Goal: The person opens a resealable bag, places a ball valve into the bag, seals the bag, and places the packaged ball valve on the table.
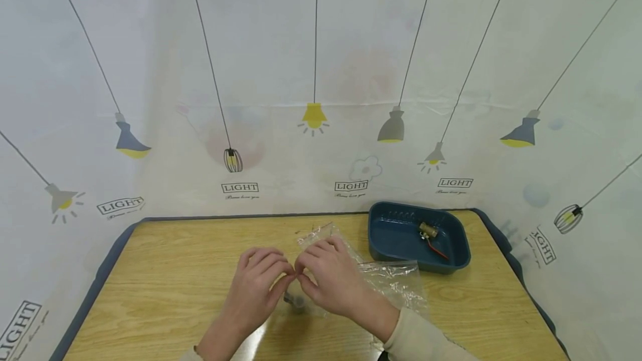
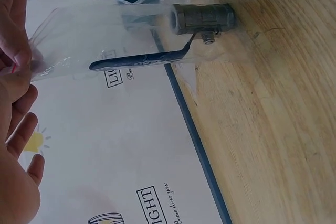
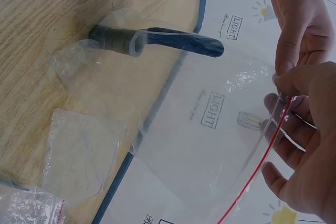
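Observation:
A clear zip bag point(image 3: 178, 108) hangs from both hands, which pinch its top edge by the red zip line point(image 3: 257, 169). Low inside the bag lies a ball valve point(image 2: 202, 18) with a metal body and a dark blue lever handle point(image 2: 142, 60). My left hand point(image 1: 258, 283) pinches the bag's edge between thumb and fingertips. Right beside it, my right hand point(image 1: 331, 277) pinches the same edge, the two hands' fingertips touching or nearly so. In the head view the hands partly hide the bag, and the valve shows only as a blur beneath them.
At the back right of the wooden table point(image 1: 175, 272) stands a dark blue tray point(image 1: 386, 247). A brass ball valve point(image 1: 428, 231) with a red lever lies in it. More clear plastic bags point(image 1: 398, 286) lie between the right hand and the tray. A printed cloth point(image 1: 281, 183) rises behind the table.

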The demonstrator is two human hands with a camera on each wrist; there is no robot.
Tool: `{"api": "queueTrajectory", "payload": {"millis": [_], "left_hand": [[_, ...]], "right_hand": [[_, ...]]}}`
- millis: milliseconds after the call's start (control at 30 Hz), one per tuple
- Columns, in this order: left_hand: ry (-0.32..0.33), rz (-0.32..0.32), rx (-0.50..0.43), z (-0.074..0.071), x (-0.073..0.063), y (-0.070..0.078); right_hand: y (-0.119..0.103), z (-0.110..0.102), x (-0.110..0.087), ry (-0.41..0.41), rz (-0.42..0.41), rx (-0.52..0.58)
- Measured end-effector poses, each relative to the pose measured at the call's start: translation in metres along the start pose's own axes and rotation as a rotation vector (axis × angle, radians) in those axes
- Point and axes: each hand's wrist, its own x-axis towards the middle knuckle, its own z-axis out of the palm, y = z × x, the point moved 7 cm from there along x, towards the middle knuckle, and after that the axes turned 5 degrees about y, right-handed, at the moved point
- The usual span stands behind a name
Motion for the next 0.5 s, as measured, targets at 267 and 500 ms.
{"api": "queueTrajectory", "payload": {"millis": [267,500], "left_hand": [[0.026,0.026,0.004,-0.0039,0.0011,0.0023],[0.006,-0.001,0.006,-0.0036,0.0012,0.0016]], "right_hand": [[-0.0021,-0.0008,-0.0001,0.026,-0.019,0.010],[0.0041,0.0038,-0.0026,-0.033,0.023,0.021]]}}
